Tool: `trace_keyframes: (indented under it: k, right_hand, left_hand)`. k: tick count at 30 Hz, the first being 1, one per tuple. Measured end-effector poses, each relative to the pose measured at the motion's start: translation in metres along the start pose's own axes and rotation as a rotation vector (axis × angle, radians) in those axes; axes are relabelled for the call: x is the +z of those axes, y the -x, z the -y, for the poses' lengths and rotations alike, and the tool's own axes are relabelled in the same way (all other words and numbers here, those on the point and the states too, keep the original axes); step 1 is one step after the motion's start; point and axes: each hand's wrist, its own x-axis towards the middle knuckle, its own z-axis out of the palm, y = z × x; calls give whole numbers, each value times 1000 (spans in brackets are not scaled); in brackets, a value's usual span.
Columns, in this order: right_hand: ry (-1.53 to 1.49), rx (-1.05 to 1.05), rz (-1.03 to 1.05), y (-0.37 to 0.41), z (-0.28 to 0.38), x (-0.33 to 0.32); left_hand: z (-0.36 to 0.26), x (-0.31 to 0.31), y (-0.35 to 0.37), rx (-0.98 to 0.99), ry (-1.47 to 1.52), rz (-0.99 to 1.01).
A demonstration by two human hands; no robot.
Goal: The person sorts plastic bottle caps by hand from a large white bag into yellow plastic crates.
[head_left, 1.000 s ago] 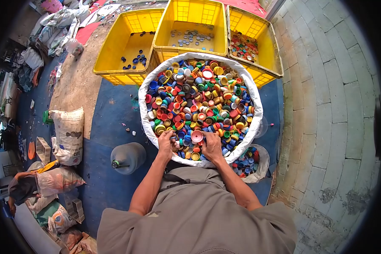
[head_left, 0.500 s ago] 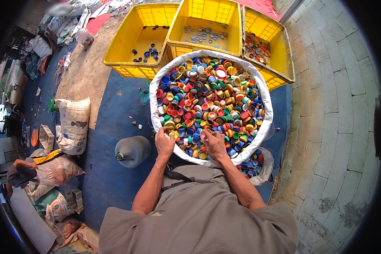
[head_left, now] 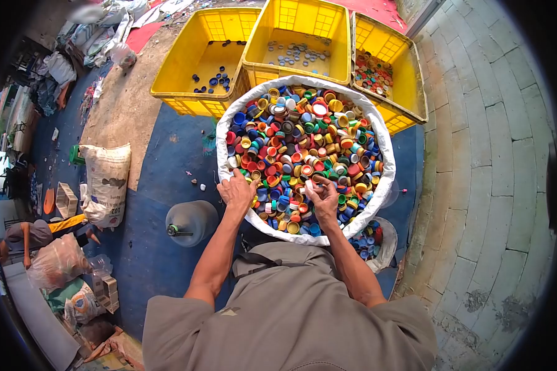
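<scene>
As caps surround it, right hand seemingly pinches 1.

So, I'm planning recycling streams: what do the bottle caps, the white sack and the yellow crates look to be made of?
Bottle caps: moulded plastic, glossy, in bright solid colours. White sack: probably woven plastic fabric, matte; its rolled rim folds softly. Yellow crates: rigid plastic, slightly shiny, with moulded lattice walls.

You work in bright, even daylight with soft, short shadows. The caps at centre read crisp. Your fisheye lens bows the paving and yellow crates; a black ring frames everything, and the left edge smears.
</scene>
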Motion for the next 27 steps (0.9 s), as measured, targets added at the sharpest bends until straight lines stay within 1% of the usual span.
trace_keyframes:
  k: [1,3,6,9,10,13,14,17,18,19,21,22,24,26,27]
  right_hand:
    - [-119,58,-22,-1,6,-1]
    - [-276,126,-3,-7,3,-8]
    - [-371,233,39,-6,6,-17]
    - [-315,251,61,-1,10,-19]
    - [-374,267,56,3,19,-16]
    - [-554,290,6,9,22,-15]
    - [-534,283,23,7,10,-18]
    - [-671,297,116,5,11,-26]
    - [-673,355,128,5,17,-28]
    - [-713,379,151,5,18,-30]
    - [-791,422,202,3,19,-35]
    - [-804,420,245,3,21,-37]
    - [-831,476,169,2,24,-35]
    - [-866,553,99,1,31,-33]
    - [-881,555,95,0,29,-34]
  left_hand:
    - [-2,0,-4,-25,-13,68]
    - [-4,2,-8,-35,-41,107]
    - [-5,3,-12,-21,-40,141]
    - [-6,13,-12,-41,-3,80]
    - [-7,15,-12,-44,28,56]
    - [-12,6,0,44,54,-50]
    - [-14,5,2,66,74,-103]
    - [-18,-5,1,140,649,-40]
    - [-23,-8,2,155,1000,1]
    - [-22,5,-4,196,1376,104]
    - [-27,7,-4,202,1877,276]
    - [-29,4,-4,181,1986,341]
    - [-32,-3,-1,132,2200,484]
    - [-39,-12,4,65,2331,542]
    - [-43,-15,6,30,2396,570]
